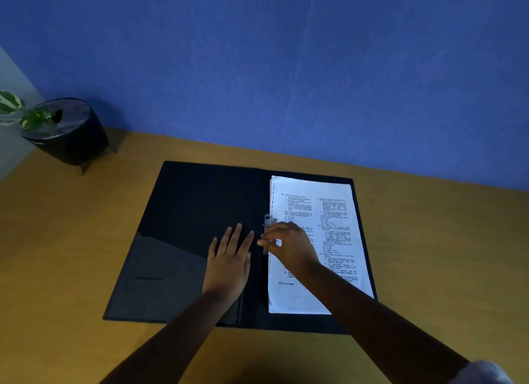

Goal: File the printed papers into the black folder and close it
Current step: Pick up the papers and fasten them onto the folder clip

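The black folder (183, 211) lies open flat on the wooden desk. A stack of printed papers (332, 211) rests on its right half, against the spine. A metal clip (267, 220) sits at the papers' left edge. My left hand (229, 263) presses flat, fingers spread, on the folder's left inner cover near the spine. My right hand (286, 243) hovers over the papers' left edge, fingertips at the clip; whether they grip it is hidden by the hand.
A black round pot (68, 134) with a green-and-white plant (17, 108) stands at the desk's back left corner. A blue wall (286, 68) rises right behind the desk (429, 240). The folder's left cover has a slanted pocket (160, 269).
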{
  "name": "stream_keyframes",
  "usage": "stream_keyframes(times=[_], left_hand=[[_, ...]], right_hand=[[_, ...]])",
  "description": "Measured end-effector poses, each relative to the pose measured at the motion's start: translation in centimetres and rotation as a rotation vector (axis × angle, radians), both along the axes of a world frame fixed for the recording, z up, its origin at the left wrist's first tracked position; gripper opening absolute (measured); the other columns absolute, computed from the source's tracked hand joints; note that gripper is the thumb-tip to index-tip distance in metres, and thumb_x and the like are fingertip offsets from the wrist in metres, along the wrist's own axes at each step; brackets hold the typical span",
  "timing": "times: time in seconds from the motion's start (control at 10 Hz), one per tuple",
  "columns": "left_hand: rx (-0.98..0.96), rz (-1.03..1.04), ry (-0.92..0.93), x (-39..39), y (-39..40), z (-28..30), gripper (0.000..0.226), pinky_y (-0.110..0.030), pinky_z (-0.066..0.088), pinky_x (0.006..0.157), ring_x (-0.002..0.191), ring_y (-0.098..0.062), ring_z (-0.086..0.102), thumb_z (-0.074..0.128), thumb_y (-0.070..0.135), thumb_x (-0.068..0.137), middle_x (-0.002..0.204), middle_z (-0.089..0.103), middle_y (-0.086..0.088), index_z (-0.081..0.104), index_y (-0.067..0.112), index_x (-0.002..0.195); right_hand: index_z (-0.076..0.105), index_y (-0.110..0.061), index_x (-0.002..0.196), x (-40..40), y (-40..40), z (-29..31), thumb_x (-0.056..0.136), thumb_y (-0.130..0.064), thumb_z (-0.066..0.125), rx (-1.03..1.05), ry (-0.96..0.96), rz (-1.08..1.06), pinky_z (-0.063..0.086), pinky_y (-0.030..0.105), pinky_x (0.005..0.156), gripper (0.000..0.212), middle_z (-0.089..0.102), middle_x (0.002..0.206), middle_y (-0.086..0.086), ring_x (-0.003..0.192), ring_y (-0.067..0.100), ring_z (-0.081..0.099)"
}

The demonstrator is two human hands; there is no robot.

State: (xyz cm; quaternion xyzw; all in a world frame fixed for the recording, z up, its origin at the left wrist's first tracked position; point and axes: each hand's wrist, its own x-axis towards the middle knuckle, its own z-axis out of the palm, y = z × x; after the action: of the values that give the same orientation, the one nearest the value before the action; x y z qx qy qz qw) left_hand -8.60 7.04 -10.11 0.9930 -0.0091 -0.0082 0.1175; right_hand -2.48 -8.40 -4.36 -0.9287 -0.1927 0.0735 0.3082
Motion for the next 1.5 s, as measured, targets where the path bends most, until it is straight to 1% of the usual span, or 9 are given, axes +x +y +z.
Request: stream_keyframes(times=[0.1, 0.3, 0.4, 0.7, 0.8, 0.9, 1.0, 1.3, 1.5], left_hand=[[-0.003, -0.002, -0.002, 0.0, 0.0, 0.0, 0.049, -0.049, 0.037, 0.102, 0.131, -0.029, 0.043, 0.027, 0.031, 0.091, 0.141, 0.048, -0.010, 0.048, 0.021, 0.134], [0.003, 0.001, -0.006, 0.0, -0.1, 0.1, 0.049, -0.049, 0.038, 0.102, 0.130, -0.028, 0.043, 0.028, 0.031, 0.090, 0.140, 0.048, -0.010, 0.047, 0.021, 0.134], [0.004, -0.001, -0.002, 0.0, -0.1, 0.0, 0.049, -0.050, 0.037, 0.101, 0.130, -0.028, 0.043, 0.028, 0.031, 0.090, 0.140, 0.048, -0.010, 0.048, 0.021, 0.134], [-0.003, -0.002, -0.001, 0.0, -0.1, 0.0, 0.049, -0.050, 0.037, 0.102, 0.131, -0.029, 0.043, 0.027, 0.030, 0.090, 0.141, 0.048, -0.010, 0.048, 0.020, 0.134], [-0.004, 0.001, -0.007, 0.0, -0.2, 0.0, 0.049, -0.050, 0.037, 0.102, 0.131, -0.029, 0.042, 0.028, 0.030, 0.090, 0.141, 0.047, -0.010, 0.048, 0.020, 0.134], [0.000, 0.002, -0.008, 0.0, -0.2, 0.0, 0.049, -0.049, 0.037, 0.102, 0.131, -0.028, 0.042, 0.027, 0.031, 0.090, 0.141, 0.047, -0.010, 0.048, 0.021, 0.134], [0.007, 0.003, -0.007, 0.0, -0.2, -0.1, 0.050, -0.048, 0.037, 0.102, 0.132, -0.028, 0.041, 0.027, 0.031, 0.091, 0.142, 0.047, -0.010, 0.047, 0.021, 0.135], [0.010, 0.002, -0.006, 0.1, -0.2, -0.1, 0.049, -0.049, 0.037, 0.102, 0.131, -0.028, 0.042, 0.027, 0.031, 0.091, 0.142, 0.047, -0.010, 0.047, 0.020, 0.135], [0.009, 0.006, -0.002, 0.1, -0.2, 0.0, 0.049, -0.049, 0.036, 0.102, 0.131, -0.029, 0.042, 0.026, 0.031, 0.092, 0.142, 0.047, -0.011, 0.047, 0.020, 0.135]], right_hand=[[0.073, -0.018, 0.098, -0.3, -0.2, -0.5, 0.084, -0.036, 0.062, -0.058, -0.028, 0.001, 0.033, 0.029, 0.092, 0.025, 0.067, 0.112, -0.003, 0.106, 0.016, 0.055], [0.068, -0.029, 0.108, -0.4, -0.2, -1.0, 0.086, -0.043, 0.055, -0.180, -0.058, 0.006, 0.031, 0.038, 0.098, 0.029, 0.060, 0.122, -0.010, 0.114, 0.014, 0.051], [0.061, -0.030, 0.118, -0.3, -0.4, -1.1, 0.087, -0.043, 0.054, -0.212, -0.054, 0.022, 0.031, 0.039, 0.099, 0.035, 0.057, 0.126, -0.010, 0.116, 0.014, 0.050], [0.063, -0.025, 0.117, -0.4, -0.3, -1.8, 0.087, -0.039, 0.056, -0.217, -0.157, 0.054, 0.034, 0.036, 0.092, 0.034, 0.059, 0.125, -0.006, 0.112, 0.017, 0.054], [0.069, -0.021, 0.107, -0.5, -0.2, -1.9, 0.083, -0.035, 0.062, -0.230, -0.205, 0.073, 0.040, 0.038, 0.083, 0.028, 0.065, 0.114, -0.002, 0.100, 0.022, 0.061], [0.075, -0.023, 0.088, -0.6, -0.1, -2.0, 0.072, -0.034, 0.069, -0.263, -0.255, 0.063, 0.048, 0.035, 0.069, 0.020, 0.071, 0.092, -0.004, 0.077, 0.019, 0.067], [0.075, -0.027, 0.078, -0.8, 0.0, -2.1, 0.065, -0.037, 0.068, -0.297, -0.275, 0.058, 0.050, 0.029, 0.061, 0.018, 0.071, 0.081, -0.008, 0.064, 0.014, 0.067], [0.073, -0.025, 0.083, -0.6, -0.1, -2.4, 0.068, -0.036, 0.067, -0.252, -0.306, 0.069, 0.050, 0.029, 0.058, 0.019, 0.071, 0.083, -0.006, 0.061, 0.015, 0.067], [0.065, -0.023, 0.105, -0.7, 0.3, -2.6, 0.063, -0.035, 0.081, -0.324, -0.330, 0.091, 0.051, 0.031, 0.055, 0.046, 0.070, 0.081, -0.003, 0.057, 0.017, 0.065]])
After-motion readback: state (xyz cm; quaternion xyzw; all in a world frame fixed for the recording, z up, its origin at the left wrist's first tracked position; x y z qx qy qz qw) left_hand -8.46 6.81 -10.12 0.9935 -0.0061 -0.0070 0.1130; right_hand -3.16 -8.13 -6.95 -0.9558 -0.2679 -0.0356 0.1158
